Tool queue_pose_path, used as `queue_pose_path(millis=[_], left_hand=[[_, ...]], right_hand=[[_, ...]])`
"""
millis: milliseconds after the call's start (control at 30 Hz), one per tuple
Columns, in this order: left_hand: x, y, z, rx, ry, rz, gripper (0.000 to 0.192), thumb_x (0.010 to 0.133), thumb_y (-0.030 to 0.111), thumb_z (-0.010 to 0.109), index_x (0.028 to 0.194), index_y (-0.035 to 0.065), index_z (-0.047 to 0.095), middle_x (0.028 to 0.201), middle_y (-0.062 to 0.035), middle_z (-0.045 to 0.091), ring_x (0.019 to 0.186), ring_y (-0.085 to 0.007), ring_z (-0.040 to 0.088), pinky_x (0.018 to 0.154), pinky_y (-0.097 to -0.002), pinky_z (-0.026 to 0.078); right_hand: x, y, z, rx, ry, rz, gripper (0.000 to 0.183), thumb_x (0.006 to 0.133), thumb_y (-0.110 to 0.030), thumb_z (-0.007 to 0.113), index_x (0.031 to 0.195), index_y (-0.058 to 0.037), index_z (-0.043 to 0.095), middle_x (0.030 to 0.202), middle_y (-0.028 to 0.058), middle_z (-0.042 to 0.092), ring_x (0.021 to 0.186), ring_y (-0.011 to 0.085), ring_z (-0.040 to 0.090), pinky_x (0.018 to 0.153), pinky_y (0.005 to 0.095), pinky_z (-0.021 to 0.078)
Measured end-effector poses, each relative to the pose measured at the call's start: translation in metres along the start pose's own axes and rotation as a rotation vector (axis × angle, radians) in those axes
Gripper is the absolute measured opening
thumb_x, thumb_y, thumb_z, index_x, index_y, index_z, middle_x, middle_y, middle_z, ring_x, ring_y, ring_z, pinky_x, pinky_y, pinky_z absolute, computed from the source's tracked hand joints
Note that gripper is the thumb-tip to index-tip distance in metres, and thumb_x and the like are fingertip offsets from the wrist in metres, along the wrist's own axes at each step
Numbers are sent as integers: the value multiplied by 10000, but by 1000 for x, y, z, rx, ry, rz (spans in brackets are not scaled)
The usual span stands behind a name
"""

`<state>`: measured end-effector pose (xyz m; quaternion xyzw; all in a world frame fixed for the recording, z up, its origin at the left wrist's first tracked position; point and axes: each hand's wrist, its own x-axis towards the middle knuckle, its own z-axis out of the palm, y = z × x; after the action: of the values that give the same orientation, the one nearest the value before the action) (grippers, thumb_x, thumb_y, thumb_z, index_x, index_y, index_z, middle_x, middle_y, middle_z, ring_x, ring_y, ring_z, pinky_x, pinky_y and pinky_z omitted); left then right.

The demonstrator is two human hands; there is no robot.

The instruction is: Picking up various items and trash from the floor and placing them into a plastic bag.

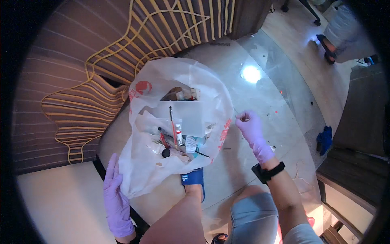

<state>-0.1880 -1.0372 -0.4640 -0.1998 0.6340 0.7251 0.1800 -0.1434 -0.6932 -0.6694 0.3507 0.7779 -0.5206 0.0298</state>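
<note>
A white translucent plastic bag (pixel 179 71) with red print sits wide-mouthed on the floor. My left hand (pixel 117 198), in a purple glove, is at the bag's near left edge, its thumb and fingers holding the plastic. Just off the bag's right side, my gloved right hand (pixel 249 123) has curled fingers; whether something small is between them is unclear. Inside the bag are a white box (pixel 189 117), a slim pencil-like stick (pixel 172 123), a small white tube with a red band (pixel 179 134), a round black item (pixel 166 152) and crumpled wrappings.
A brown panel with yellow line decoration (pixel 112 55) rises at the left, above a pale surface (pixel 61 201). Small scraps litter the tile floor (pixel 259 100). A blue crumpled item (pixel 324 140) lies by dark furniture (pixel 359 116). Another person's foot (pixel 327 50) is far right.
</note>
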Motion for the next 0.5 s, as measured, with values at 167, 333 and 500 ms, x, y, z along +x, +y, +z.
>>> queue_pose_path(millis=[167,333,500], left_hand=[[-2,4,-8,12,-30,41,650,761,20,436,1370,-58,222,1395,-225,292,1271,-254,358,1053,-333,301],[2,4,-4,7,-12,45,643,769,31,434,1369,-60,222,1391,-227,295,1272,-253,356,1053,-334,302],[2,4,8,4,-43,16,632,774,19,425,1367,-66,221,1389,-229,299,1264,-256,366,1047,-335,311]], right_hand=[[-71,-95,26,229,-159,-559,172,779,-63,612,948,-35,627,1007,105,581,863,187,594,745,285,489],[-60,-17,12,90,-14,-306,177,820,-104,603,988,-53,625,966,100,596,827,212,601,705,304,490],[-44,91,-29,-602,53,-334,160,796,-167,595,904,-53,625,884,131,581,821,291,571,686,371,479]])
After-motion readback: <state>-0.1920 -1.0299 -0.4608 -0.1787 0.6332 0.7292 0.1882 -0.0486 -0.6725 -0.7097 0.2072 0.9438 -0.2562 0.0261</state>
